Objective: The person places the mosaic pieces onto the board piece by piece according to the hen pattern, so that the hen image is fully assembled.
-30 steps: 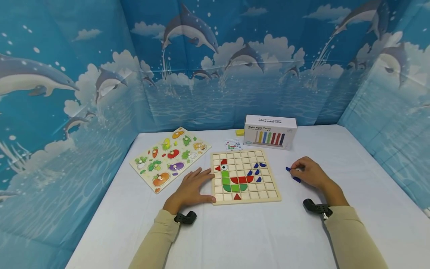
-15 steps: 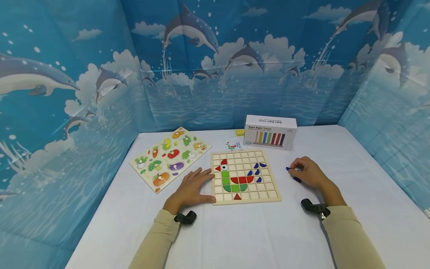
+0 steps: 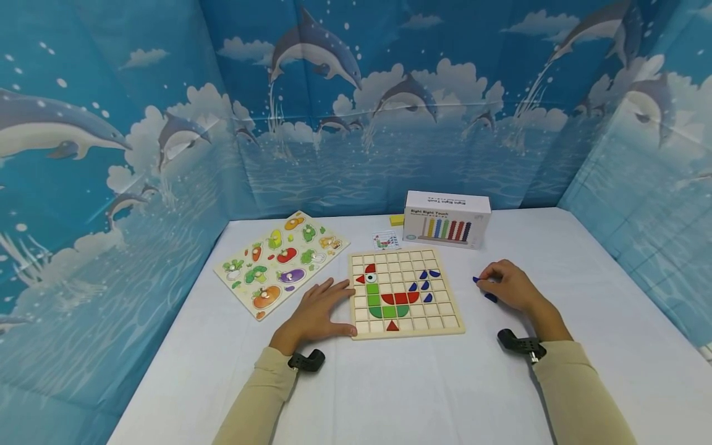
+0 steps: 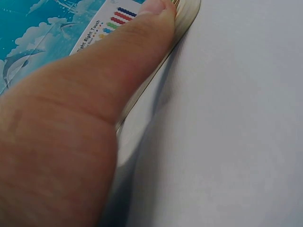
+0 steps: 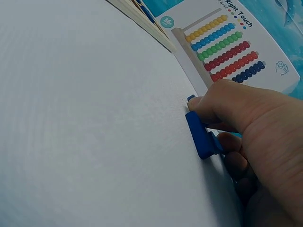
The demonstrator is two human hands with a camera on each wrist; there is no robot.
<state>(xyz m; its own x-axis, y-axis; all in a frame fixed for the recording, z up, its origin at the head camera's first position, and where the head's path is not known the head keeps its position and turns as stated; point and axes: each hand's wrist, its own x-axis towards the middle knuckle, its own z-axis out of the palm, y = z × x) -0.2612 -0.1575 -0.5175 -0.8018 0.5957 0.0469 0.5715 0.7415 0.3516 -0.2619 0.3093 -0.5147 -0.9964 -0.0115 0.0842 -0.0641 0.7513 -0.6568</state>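
Observation:
A wooden grid board (image 3: 445, 309) lies in the middle of the white table, with a bird figure of red and green pieces (image 3: 389, 300) and several blue pieces (image 3: 425, 278) set in it. My left hand (image 3: 325, 300) lies flat beside the board's left edge; the thumb (image 4: 118, 61) runs along the board's rim (image 4: 187, 19). To the right of the board, my right hand (image 3: 492, 283) is curled over loose blue pieces (image 3: 491, 297) on the table. Its thumb and fingers pinch one blue piece (image 5: 199, 135), which rests against the cloth.
A vegetable peg puzzle (image 3: 280, 259) lies left of the board. Behind the board stand a white abacus box (image 3: 447, 217), a small card (image 3: 386, 239) and a yellow block (image 3: 397, 219). Blue dolphin-print walls enclose the white table (image 3: 389, 383) on three sides.

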